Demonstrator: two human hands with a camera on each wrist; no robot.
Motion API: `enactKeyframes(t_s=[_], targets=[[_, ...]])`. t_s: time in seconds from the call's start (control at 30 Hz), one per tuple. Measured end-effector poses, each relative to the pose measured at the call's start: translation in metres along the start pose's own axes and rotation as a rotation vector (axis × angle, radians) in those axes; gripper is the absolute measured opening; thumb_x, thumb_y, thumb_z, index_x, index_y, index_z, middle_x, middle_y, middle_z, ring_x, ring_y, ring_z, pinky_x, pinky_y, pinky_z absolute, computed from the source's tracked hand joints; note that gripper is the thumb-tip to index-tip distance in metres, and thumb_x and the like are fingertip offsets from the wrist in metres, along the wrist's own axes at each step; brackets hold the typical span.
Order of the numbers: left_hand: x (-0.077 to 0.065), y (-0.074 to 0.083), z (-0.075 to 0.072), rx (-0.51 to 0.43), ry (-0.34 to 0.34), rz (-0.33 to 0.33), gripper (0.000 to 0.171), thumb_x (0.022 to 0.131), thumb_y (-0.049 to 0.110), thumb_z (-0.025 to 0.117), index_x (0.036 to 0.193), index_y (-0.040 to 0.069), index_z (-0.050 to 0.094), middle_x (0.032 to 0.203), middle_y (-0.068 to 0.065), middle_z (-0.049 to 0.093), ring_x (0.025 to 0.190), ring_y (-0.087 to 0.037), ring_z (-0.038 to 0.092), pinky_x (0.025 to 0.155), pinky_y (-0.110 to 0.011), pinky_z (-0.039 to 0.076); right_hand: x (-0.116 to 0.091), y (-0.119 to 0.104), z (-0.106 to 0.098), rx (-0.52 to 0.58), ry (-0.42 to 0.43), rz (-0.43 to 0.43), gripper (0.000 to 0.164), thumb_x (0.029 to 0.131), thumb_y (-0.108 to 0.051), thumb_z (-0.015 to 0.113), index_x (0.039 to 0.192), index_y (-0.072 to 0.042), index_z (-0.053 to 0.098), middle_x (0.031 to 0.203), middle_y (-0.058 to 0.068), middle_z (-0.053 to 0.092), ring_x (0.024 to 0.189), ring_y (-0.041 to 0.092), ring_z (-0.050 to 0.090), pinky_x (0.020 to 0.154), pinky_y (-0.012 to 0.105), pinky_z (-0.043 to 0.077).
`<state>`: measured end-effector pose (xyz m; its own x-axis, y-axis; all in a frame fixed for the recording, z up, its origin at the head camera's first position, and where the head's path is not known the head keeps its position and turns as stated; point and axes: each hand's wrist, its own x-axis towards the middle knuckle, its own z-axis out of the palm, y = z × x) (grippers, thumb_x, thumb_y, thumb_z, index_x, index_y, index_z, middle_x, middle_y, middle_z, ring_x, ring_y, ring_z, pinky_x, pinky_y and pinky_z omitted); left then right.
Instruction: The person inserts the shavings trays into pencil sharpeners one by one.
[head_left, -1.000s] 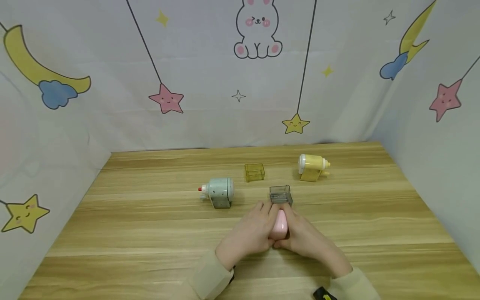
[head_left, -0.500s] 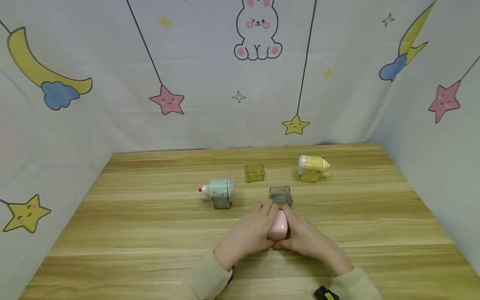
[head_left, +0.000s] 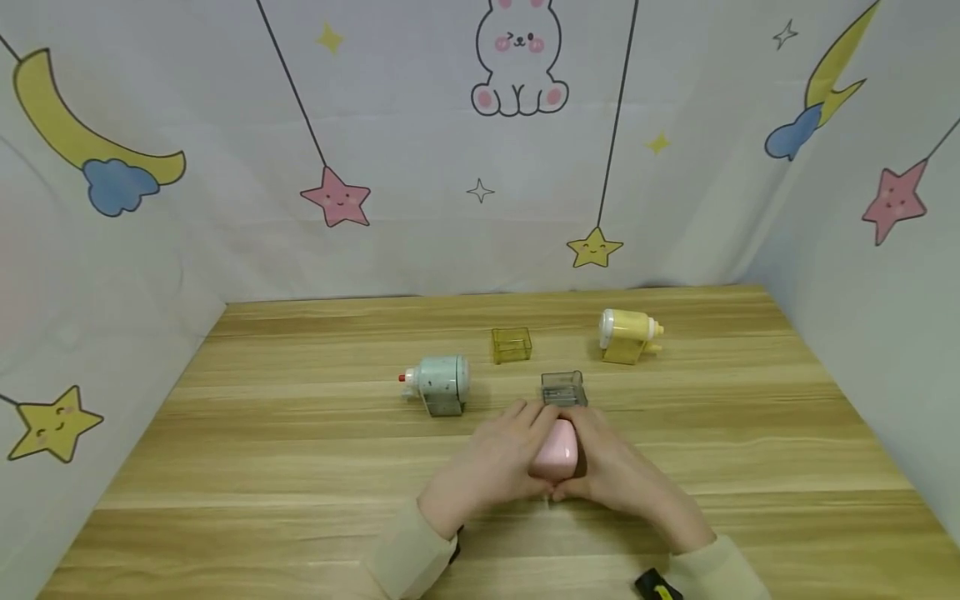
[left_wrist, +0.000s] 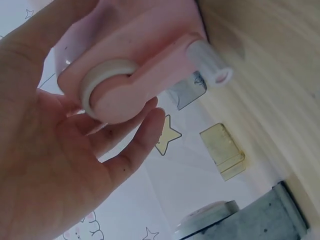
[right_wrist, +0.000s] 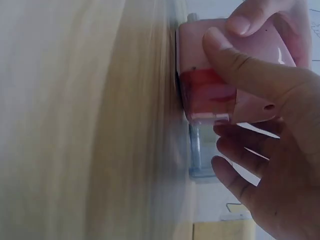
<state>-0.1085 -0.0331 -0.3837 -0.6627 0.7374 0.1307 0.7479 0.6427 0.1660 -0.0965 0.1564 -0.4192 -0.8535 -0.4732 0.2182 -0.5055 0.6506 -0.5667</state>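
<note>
A pink crank pencil sharpener (head_left: 557,452) is held between both hands close over the table. My left hand (head_left: 495,454) grips its left side; in the left wrist view the pink crank (left_wrist: 165,67) with its white handle (left_wrist: 210,62) faces the camera. From the other side, my right hand (head_left: 618,462) grips it, thumb laid across the pink body. The right wrist view shows a see-through red shavings drawer (right_wrist: 207,95) seated in the sharpener's lower part. Just beyond the fingers lies a clear grey drawer (head_left: 562,388).
A mint green pencil sharpener (head_left: 442,383) stands to the left. Further back are a clear yellow drawer (head_left: 512,344) and a yellow pencil sharpener (head_left: 628,333). A white printed cloth (head_left: 420,258) hangs behind the wooden table (head_left: 300,467).
My left wrist has shifted slightly left, and the two thumbs sit a little differently at the near side. Both hands keep hold of the pink pencil sharpener; the other things stay put.
</note>
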Motion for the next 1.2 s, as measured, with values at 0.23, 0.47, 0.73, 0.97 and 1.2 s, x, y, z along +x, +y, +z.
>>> enactKeyframes(t_s=[0.23,0.47,0.73,0.97,1.2], targets=[[-0.002,-0.004,-0.007,-0.029,0.03,0.0,0.073,0.073,0.06,0.06,0.129,0.016,0.04,0.123,-0.003,0.052,0.107,-0.019,0.045,0.088,-0.044,0.047,-0.001,-0.001,-0.008,-0.169,-0.013,-0.072,0.091,0.054,-0.042,0.081,0.129,-0.012,0.04,0.12,0.002,0.051,0.106,0.017,0.039,0.092,0.045,0.041],[-0.003,-0.008,-0.014,0.014,0.079,0.025,0.063,0.085,0.06,0.04,0.131,0.017,0.042,0.13,-0.004,0.05,0.118,-0.019,0.039,0.094,-0.048,0.042,-0.004,0.002,-0.014,-0.24,-0.025,-0.067,0.082,0.054,-0.004,0.068,0.131,-0.008,0.04,0.125,0.008,0.048,0.112,0.024,0.037,0.095,0.053,0.037],[-0.005,-0.015,-0.023,0.115,0.136,0.007,0.055,0.093,0.051,0.03,0.136,0.017,0.039,0.139,-0.003,0.043,0.126,-0.019,0.03,0.101,-0.05,0.033,-0.003,0.008,-0.02,-0.232,0.037,-0.057,0.066,0.062,-0.002,0.065,0.125,-0.01,0.047,0.121,0.008,0.05,0.112,0.024,0.037,0.092,0.053,0.038],[-0.007,-0.026,-0.025,0.132,0.176,-0.024,0.054,0.094,0.048,0.032,0.14,0.02,0.031,0.143,-0.003,0.037,0.131,-0.017,0.02,0.106,-0.056,0.02,0.0,0.011,-0.025,-0.217,0.093,-0.054,0.051,0.067,-0.006,0.067,0.116,-0.014,0.054,0.111,0.004,0.052,0.104,0.02,0.039,0.086,0.049,0.039],[-0.01,-0.045,-0.028,0.079,0.217,-0.079,0.061,0.089,0.049,0.043,0.142,0.025,0.024,0.143,-0.004,0.036,0.13,-0.02,0.023,0.103,-0.063,0.019,0.005,0.015,-0.026,-0.239,0.154,-0.095,0.047,0.07,-0.011,0.07,0.114,-0.012,0.054,0.114,0.009,0.05,0.106,0.025,0.038,0.088,0.055,0.038]])
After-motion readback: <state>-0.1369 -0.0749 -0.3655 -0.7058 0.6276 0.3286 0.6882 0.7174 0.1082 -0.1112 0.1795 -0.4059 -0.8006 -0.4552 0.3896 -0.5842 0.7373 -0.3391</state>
